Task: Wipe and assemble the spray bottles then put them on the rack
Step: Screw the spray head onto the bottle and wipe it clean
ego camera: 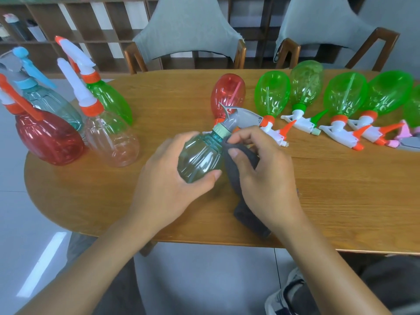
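Teal spray bottle (200, 155) at centre of frame, held tilted above the wooden table (341, 201), its body toward the lower left and its neck toward the upper right. Pale green collar (221, 128) sits on the neck; grey trigger head (241, 115) is mounted and points to the right.

Left hand (168, 185) grips the bottle body from below and from the left: fingers curled round the far side, thumb pressed on the near lower side.

Right hand (266, 176) holds a dark grey cloth (236, 171) pinched between thumb and curled fingers, pressed against the bottle's right side just below the collar. The loose end of the cloth hangs below the wrist toward the table edge.

Upper right of frame: a row of bottles lies on the table with their bases away from the viewer, one red bottle (228, 93) just behind the held one, then green bottles (272, 94) running to the right edge. White and orange trigger heads (341, 133) lie at their necks nearest the viewer.

Left of frame: upright group standing close together, with heads fitted. Dark red bottle (48, 137), pale pink bottle (113, 142), light blue bottle (52, 103), green bottle (111, 98).

Top of frame: two grey chairs (188, 26) behind the table; wooden shelving (91, 19) at upper left.
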A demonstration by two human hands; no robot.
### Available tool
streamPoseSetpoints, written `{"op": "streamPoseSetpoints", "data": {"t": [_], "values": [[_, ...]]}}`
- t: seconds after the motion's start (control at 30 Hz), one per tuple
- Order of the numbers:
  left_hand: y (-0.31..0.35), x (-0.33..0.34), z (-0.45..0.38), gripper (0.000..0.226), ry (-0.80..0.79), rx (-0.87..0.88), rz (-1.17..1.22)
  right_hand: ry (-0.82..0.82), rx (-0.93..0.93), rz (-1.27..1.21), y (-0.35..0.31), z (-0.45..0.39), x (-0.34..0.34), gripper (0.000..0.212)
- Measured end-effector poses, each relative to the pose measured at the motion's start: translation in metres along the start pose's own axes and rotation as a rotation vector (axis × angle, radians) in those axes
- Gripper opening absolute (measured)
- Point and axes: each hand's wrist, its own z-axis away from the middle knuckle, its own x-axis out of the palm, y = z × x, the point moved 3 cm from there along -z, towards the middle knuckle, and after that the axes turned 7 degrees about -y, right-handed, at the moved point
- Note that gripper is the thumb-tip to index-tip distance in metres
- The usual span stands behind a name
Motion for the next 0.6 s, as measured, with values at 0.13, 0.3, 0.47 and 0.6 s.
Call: {"op": "streamPoseSetpoints", "data": {"t": [0.13,0.3,0.47,0.6], "values": [[0.002,-0.001,0.003,0.07,-0.036,0.02,-0.025,0.198,0.024,-0.019,0.003,-0.001,-0.011,0.015],[0.003,0.001,0.003,0.07,-0.031,0.032,-0.062,0.151,0.046,-0.032,0.004,-0.002,-0.009,0.014],[0.0,0.001,0.001,0.067,0.012,0.02,-0.035,0.039,0.037,0.032,0.003,0.003,0.003,0.012],[0.002,-0.001,0.005,0.07,-0.025,0.038,-0.053,0.259,0.065,-0.05,0.006,-0.001,-0.016,0.009]]}}
